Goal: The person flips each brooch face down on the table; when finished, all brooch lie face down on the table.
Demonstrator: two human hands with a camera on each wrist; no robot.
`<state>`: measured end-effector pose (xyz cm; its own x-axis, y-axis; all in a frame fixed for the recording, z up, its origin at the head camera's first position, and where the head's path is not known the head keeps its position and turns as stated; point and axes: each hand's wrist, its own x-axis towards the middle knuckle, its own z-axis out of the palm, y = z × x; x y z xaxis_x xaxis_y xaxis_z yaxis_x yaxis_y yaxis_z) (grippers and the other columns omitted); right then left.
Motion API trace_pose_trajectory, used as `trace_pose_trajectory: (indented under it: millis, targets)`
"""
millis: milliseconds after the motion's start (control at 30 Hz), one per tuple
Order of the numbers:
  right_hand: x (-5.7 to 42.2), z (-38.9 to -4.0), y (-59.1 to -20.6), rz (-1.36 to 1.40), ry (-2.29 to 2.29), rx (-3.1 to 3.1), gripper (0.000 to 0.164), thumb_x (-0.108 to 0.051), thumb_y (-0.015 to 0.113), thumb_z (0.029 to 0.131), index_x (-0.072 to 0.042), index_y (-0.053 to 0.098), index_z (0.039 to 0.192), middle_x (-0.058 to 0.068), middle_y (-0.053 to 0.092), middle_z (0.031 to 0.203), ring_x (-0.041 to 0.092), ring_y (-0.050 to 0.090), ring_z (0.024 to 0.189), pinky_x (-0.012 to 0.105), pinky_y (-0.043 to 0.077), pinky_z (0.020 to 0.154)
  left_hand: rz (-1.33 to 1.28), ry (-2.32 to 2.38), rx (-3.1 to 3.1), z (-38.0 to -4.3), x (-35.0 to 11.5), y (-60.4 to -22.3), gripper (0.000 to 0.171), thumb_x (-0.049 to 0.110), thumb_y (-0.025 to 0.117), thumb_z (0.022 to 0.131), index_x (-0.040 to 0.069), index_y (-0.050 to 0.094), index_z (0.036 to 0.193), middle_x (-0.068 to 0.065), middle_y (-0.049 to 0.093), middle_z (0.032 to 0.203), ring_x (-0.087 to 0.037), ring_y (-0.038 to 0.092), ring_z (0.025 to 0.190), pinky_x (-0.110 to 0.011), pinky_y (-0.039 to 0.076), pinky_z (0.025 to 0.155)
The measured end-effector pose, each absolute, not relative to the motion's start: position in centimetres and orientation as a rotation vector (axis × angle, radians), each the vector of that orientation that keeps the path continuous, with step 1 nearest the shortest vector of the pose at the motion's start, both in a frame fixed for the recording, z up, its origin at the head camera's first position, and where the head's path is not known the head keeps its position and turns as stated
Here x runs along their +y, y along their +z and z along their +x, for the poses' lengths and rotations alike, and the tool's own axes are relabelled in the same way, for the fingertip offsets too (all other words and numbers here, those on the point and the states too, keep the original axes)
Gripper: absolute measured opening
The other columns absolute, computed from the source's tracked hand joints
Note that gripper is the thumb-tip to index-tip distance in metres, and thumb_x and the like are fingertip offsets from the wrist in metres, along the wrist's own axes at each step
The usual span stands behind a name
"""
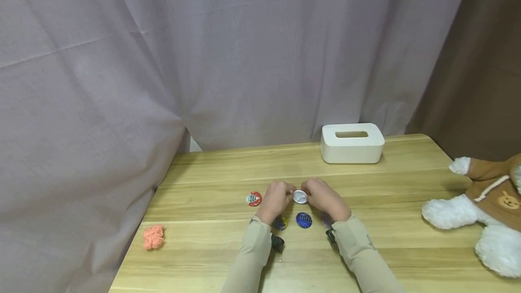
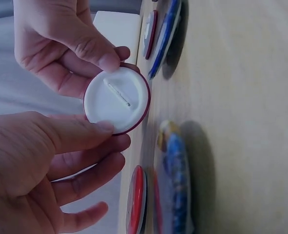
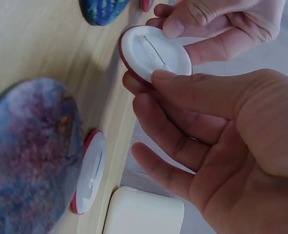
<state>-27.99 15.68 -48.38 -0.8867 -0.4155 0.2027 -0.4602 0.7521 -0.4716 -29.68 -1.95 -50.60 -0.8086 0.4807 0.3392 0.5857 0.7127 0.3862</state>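
Note:
Between both hands, a round pin-back button badge (image 1: 300, 196) shows its white back and red rim. In the left wrist view, its metal pin (image 2: 118, 93) runs slanting across the back. My left hand (image 1: 277, 200) pinches one edge, thumb on the white back and fingers behind. On the opposite edge, my right hand (image 1: 325, 198) pinches it the same way, its other fingers loosely bent. Nearer me on the table lie a blue badge (image 1: 304, 220), a dark-and-yellow badge (image 1: 280, 223) and a purplish badge (image 3: 34, 156), which the right arm partly hides in the head view.
Left of the hands lies a red badge (image 1: 253, 199). Another badge (image 3: 90, 173) lies white back up near my right hand. A white tissue box (image 1: 352, 152) stands at the back, a coral flower-like piece (image 1: 153, 237) at left, a plush bear (image 1: 488, 202) at right.

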Motion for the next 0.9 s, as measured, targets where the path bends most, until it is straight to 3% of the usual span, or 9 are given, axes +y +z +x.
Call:
trace_pose_trajectory:
  millis: [300,600,733,900]
  targets:
    - [15.5,-27.6,-48.5,0.693,0.786,-2.833,0.017,0.010,0.073,0.075,-0.002,0.063,0.084,0.007,0.065,0.076,0.024,0.059,0.069,0.039,0.050,0.067,-0.862,-0.656,-2.716,-29.5,-1.7,-50.7,0.011,0.006,0.077,0.083,0.016,0.081,0.086,0.004,0.076,0.082,-0.008,0.061,0.067,-0.022,0.048,0.063]
    - [15.2,-27.2,-49.0,0.643,0.833,-2.867,0.025,0.011,0.073,0.075,-0.002,0.058,0.091,0.007,0.062,0.078,0.021,0.058,0.069,0.037,0.051,0.065,-0.816,-0.658,-2.831,-29.0,-1.3,-50.9,0.006,0.012,0.082,0.081,0.015,0.077,0.084,0.004,0.072,0.074,-0.009,0.056,0.061,-0.024,0.044,0.059]
    - [15.1,-27.3,-49.2,0.638,0.795,-2.860,0.025,0.010,0.073,0.077,-0.002,0.057,0.092,0.006,0.061,0.077,0.022,0.058,0.068,0.038,0.051,0.065,-0.795,-0.607,-2.845,-28.9,-1.1,-50.9,0.010,0.016,0.085,0.079,0.017,0.078,0.086,0.004,0.073,0.076,-0.013,0.063,0.070,-0.034,0.048,0.070]
    - [15.1,-27.3,-49.2,0.600,0.749,-2.883,0.025,0.011,0.072,0.079,-0.003,0.057,0.093,0.005,0.060,0.076,0.022,0.057,0.068,0.039,0.050,0.065,-0.747,-0.531,-2.862,-28.8,-0.9,-50.8,0.027,0.022,0.087,0.078,0.015,0.080,0.103,-0.007,0.072,0.102,-0.028,0.063,0.096,-0.050,0.048,0.082]
